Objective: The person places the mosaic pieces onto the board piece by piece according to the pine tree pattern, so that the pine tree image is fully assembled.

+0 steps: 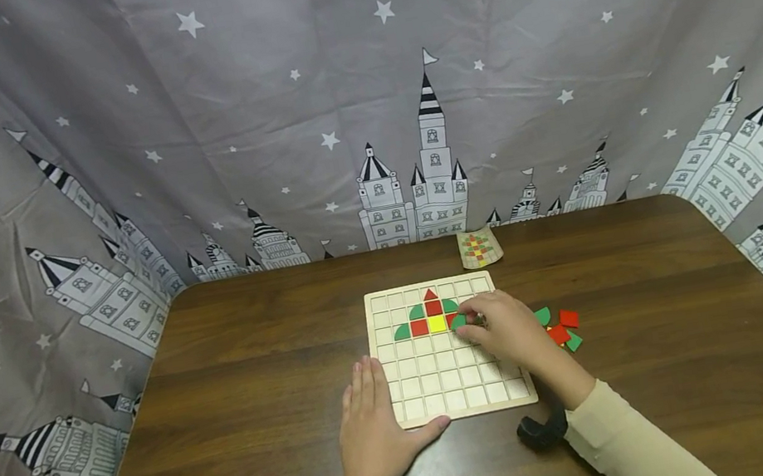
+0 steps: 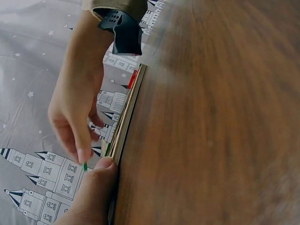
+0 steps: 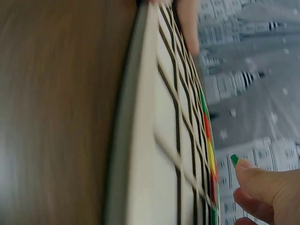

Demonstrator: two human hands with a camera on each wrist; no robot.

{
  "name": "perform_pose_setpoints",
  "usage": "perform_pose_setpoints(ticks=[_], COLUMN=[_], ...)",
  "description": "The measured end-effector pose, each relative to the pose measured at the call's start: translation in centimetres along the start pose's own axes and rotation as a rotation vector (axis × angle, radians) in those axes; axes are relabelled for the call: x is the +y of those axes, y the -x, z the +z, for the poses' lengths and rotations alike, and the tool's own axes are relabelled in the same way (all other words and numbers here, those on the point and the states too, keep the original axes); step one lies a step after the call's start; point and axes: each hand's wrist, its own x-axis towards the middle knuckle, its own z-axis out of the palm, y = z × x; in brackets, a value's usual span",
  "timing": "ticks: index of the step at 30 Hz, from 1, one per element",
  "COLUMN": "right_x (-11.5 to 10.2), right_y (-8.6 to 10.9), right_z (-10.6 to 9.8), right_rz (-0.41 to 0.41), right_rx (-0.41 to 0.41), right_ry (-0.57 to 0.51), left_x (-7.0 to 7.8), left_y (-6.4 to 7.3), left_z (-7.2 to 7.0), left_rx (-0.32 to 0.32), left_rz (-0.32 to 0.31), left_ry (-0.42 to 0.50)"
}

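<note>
From my remote post I find the head view set back, facing down and forward over the brown wooden table [image 1: 261, 376]; both wrist views, low, near and turned sideways, share the pale wooden gridded board [image 1: 440, 384].

Across the far side hangs a grey curtain [image 1: 260, 56], creased with soft folds and coming down on the left and right too! White stars [image 1: 384, 12], big and small, dot it all over. Near the middle — a tall printed tower [image 1: 437, 157], striped roof [image 1: 429, 101], little flag [image 1: 428, 56] on top, with a shorter tower [image 1: 380, 192] just to its left! More castles [image 1: 106, 292] lean outward at both sides. And here's the brown wooden table [image 1: 263, 392], far corners rounded, grain running left to right — pale sheen on the near side!
</note>
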Motion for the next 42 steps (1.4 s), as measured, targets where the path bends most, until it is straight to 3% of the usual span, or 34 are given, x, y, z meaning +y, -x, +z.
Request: perform_pose_setpoints(ticks=[11,21,42], right_x=[-3.3,-3.6,-3.8], right_y=[-0.6,-0.9,-0.9], right_z=[2.7,3.8,4.1], right_rz=[-0.08,-0.069,-0.087], right_rx=[-0.06,-0.052,-0.052], right_ry=[0.035,0.037,-0.018], left_x=[0.0,-0.1,-0.1], left_y=[0.0,0.0,-0.1], left_z=[0.0,0.1,0.2], left_rx=[0.005,0.015,0.019], left_rz=[0.005,0.018,0.017], left_ry=[-0.001,-0.002,-0.012])
